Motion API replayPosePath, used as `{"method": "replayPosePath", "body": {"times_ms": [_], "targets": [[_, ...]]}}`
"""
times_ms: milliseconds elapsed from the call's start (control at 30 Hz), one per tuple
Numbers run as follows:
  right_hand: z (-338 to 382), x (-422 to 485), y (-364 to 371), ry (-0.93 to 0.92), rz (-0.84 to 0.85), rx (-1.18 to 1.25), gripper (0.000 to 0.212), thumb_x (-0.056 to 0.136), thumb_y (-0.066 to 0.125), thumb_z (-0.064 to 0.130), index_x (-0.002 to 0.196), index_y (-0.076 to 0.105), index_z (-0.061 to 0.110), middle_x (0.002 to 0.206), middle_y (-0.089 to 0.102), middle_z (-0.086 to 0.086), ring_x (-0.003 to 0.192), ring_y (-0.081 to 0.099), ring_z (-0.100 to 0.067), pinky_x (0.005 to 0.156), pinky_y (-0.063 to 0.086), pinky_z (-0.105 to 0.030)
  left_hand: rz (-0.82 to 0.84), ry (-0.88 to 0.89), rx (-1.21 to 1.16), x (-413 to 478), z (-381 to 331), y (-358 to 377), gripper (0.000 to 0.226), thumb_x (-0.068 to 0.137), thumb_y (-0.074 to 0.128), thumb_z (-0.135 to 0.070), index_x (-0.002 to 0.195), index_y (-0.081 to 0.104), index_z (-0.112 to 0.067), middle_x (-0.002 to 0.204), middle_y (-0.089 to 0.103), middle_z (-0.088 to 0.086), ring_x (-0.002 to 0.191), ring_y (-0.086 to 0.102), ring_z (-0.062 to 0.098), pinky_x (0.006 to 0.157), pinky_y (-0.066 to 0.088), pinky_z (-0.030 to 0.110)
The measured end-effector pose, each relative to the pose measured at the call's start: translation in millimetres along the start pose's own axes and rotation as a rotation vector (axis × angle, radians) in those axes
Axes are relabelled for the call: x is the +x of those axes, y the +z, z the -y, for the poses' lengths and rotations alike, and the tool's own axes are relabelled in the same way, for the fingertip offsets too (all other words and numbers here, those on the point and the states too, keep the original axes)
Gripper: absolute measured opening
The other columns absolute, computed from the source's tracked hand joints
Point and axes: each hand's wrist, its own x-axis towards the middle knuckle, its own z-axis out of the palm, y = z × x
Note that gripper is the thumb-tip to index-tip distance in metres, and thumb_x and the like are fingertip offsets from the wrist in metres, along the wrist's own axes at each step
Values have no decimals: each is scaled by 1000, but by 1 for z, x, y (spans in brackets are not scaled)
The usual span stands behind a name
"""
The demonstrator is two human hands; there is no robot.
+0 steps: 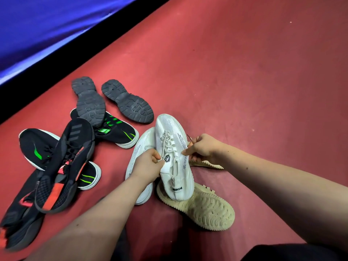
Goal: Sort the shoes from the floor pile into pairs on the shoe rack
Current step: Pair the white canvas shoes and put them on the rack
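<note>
– Red floor (244, 91) all round, no rack in view. What's nearest?
– One beige shoe (205, 210), sole up. The top white sneaker (169, 127) has its heel resting on it. A 2nd beige shoe (207, 163) pokes out under the right wrist.
– And the hands?
– On the left hand (148, 164) the fingers are curled, pinching the tongue by the hex badge. On the right hand (203, 147), thumb + index pinch the printed side of the upper, other fingers tucked. Prob. steadying it from both sides so it lifts clear of the rest.
– Its mate?
– The lower white sneaker (137, 147) is directly beneath, touching, partly hidden by the left wrist. The pair's stacked, so imo the whites go to the rack first.
– What's in the way?
– The beige ones touch the whites and could drag along. Off to the left, apart: black-and-red shoes (62, 162) heaped over black-and-green shoes (116, 133), tangled, need unpicking. Farther out are two grey-soled shoes (130, 104), upside down, one lying on a green-striped one. Behind all that, a blue padded wall (47, 25).
– Progress?
– Early; every shoe in view is still on the floor.
</note>
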Motion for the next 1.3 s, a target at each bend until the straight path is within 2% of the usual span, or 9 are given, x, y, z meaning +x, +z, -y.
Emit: {"method": "replayPosePath", "body": {"times_ms": [167, 300, 400, 733, 800, 900, 1033, 1167, 1300], "targets": [[-5, 1, -6, 45, -24, -83, 27, 76, 74, 2, 56, 55, 4, 49, 57, -11, 36, 48, -15, 41, 38, -21, -9, -99, -105, 4, -8, -10, 23, 85, 64, -30, 80, 43, -20, 78, 59, 15, 59, 61, 28, 63, 51, 37], [-20, 2, -6, 169, -92, -298, 9, 87, 60, 5, 81, 63, 0, 61, 59, -12, 39, 52, -15, 40, 38, -17, -248, -152, 658, 14, 13, -50, 29, 91, 48, -30, 109, 53, -8, 114, 61, 20, 108, 57, 39, 87, 45, 40], [-24, 6, 0, 210, -80, -308, 9, 86, 56, 4, 81, 61, -1, 61, 58, -14, 45, 51, -20, 50, 42, -24, -72, -272, 888, 11, 30, -53, 37, 94, 44, -26, 121, 52, -3, 129, 56, 18, 119, 53, 35, 93, 44, 36], [-29, 5, 8, 258, 44, -317, 16, 92, 53, 14, 89, 60, 1, 67, 66, -13, 53, 62, -20, 59, 50, -28, -36, -201, 829, 8, 35, -42, 21, 88, 43, -6, 103, 57, -1, 116, 63, 18, 109, 57, 35, 83, 45, 34], [-29, 0, 8, 189, 15, -238, 15, 92, 57, 14, 90, 61, 0, 68, 64, -13, 51, 58, -20, 55, 48, -28, -75, -126, 750, 0, 29, -43, 9, 88, 43, -5, 85, 51, -5, 108, 63, 20, 102, 57, 36, 75, 40, 34], [-17, -28, 2, 135, -37, -192, 13, 91, 59, 12, 91, 62, -1, 74, 61, -13, 54, 55, -18, 48, 49, -24, -153, -51, 654, -37, 12, -51, 29, 90, 44, -8, 65, 30, -15, 98, 62, 22, 94, 55, 38, 70, 34, 36], [10, -96, -5, 142, -28, -208, 10, 91, 58, 10, 85, 57, 1, 73, 58, -12, 61, 54, -21, 62, 52, -34, -225, -86, 416, -117, -16, -70, 22, 91, 47, -9, 71, 38, -13, 80, 56, 15, 81, 53, 36, 67, 33, 36], [55, -186, -2, 142, 42, -223, 9, 91, 58, 10, 88, 59, 2, 73, 55, -9, 59, 50, -18, 51, 47, -24, -230, -141, 289, -199, -71, -99, 17, 90, 50, -12, 73, 46, -12, 67, 49, -1, 68, 45, 23, 64, 32, 31], [122, -295, 3, 77, 87, -234, 9, 92, 57, 10, 89, 65, 9, 75, 62, -3, 60, 55, -14, 53, 49, -20, -214, -107, 206, -289, -136, -146, 15, 90, 52, -14, 76, 50, -8, 72, 56, 4, 69, 48, 24, 66, 36, 34]]}}
